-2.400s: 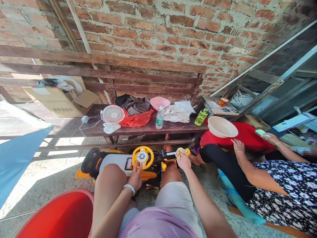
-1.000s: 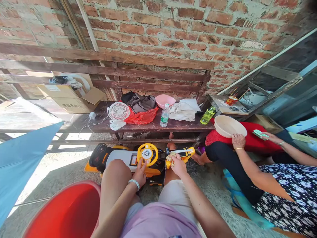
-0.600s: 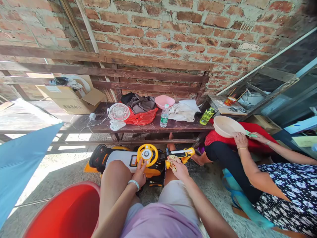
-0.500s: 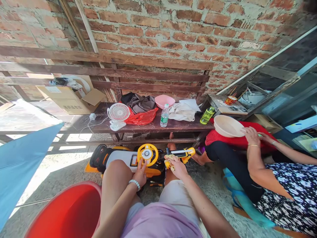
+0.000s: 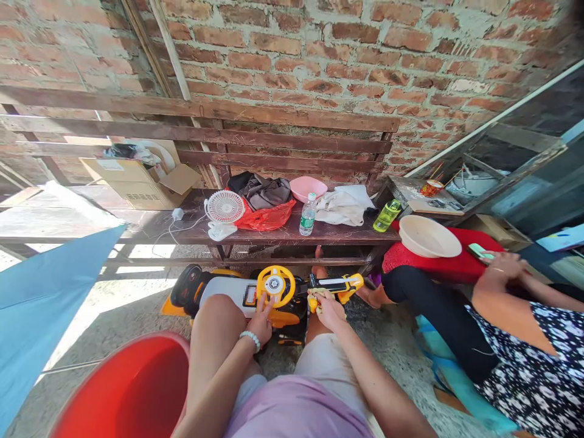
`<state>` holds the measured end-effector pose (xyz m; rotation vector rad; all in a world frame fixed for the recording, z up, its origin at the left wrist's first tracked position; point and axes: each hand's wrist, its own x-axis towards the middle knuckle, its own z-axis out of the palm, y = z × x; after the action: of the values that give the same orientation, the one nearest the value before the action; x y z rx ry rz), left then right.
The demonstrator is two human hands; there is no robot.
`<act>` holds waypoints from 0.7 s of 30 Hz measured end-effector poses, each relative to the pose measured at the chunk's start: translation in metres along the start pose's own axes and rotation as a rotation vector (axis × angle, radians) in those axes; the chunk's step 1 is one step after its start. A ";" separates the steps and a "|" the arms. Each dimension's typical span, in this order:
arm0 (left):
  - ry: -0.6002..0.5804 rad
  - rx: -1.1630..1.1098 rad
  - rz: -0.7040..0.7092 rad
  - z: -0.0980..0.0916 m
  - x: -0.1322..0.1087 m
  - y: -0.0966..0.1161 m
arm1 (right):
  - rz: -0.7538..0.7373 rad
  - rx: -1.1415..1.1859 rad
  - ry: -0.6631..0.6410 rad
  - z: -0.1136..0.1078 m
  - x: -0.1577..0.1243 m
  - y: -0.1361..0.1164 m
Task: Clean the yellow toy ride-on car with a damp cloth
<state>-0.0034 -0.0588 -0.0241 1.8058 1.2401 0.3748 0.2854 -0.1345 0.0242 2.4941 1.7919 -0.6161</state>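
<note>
A yellow, black and white ride-on toy excavator [image 5: 223, 291] stands across the floor in front of my knees. My left hand [image 5: 261, 322], with a beaded bracelet at the wrist, is on the lower rim of its yellow steering wheel [image 5: 292, 286], two fingers laid across the rim. In my right hand [image 5: 331, 311] is a pale yellowish cloth [image 5: 317, 293], bunched under closed fingers. That cloth touches the base of the toy's digger arm [image 5: 335, 283], near a black lever. My right palm and part of the cloth are hidden.
A red tub [image 5: 128, 389] stands at my left, below a blue sheet [image 5: 50, 304]. On the wooden bench [image 5: 274, 237] are a white fan [image 5: 225, 207], a water bottle [image 5: 307, 216] and a cardboard box [image 5: 137, 185]. A seated person [image 5: 506, 286] is at the right, near a cream basin [image 5: 429, 237].
My right hand has shifted slightly, with the cloth bunched more beneath it. The person on the right has let go of the basin and drawn their hands back. My view has turned slightly left.
</note>
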 end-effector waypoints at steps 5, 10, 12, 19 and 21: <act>0.016 0.004 -0.006 0.005 0.001 0.000 | -0.203 -0.049 -0.045 -0.016 0.001 0.008; 0.006 0.008 0.014 0.006 0.001 -0.001 | -0.057 -0.104 -0.037 -0.005 0.005 -0.003; 0.004 0.007 0.016 0.004 0.001 -0.002 | -0.030 -0.099 -0.027 0.001 0.005 -0.006; -0.027 0.056 -0.013 0.001 -0.001 -0.002 | 0.097 -0.084 -0.007 -0.012 0.001 0.016; -0.034 0.076 -0.013 0.002 0.000 -0.001 | 0.179 -0.062 0.022 -0.027 0.001 0.029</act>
<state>-0.0027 -0.0601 -0.0258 1.8598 1.2571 0.2919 0.3200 -0.1373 0.0427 2.5903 1.5455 -0.5170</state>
